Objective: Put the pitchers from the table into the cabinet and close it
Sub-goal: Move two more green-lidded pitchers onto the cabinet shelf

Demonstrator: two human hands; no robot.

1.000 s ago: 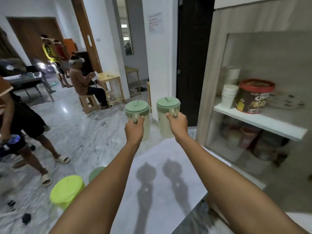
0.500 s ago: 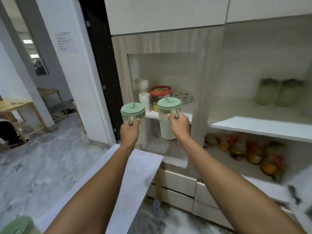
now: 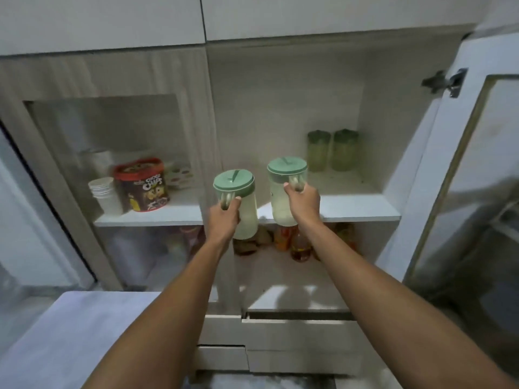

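Fingers of the left hand wrap one pitcher's handle beside the cereal tub; the right hand grips another pitcher over the shelf, two green jars behind, door open

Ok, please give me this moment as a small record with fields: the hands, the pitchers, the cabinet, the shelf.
left hand: grips the handle of the left pitcher
right hand: grips the handle of the right pitcher
pitchers: both upright, green lids on, held in front of the shelf edge
cabinet door: open, at right
shelf: two green-lidded pitchers already at the back
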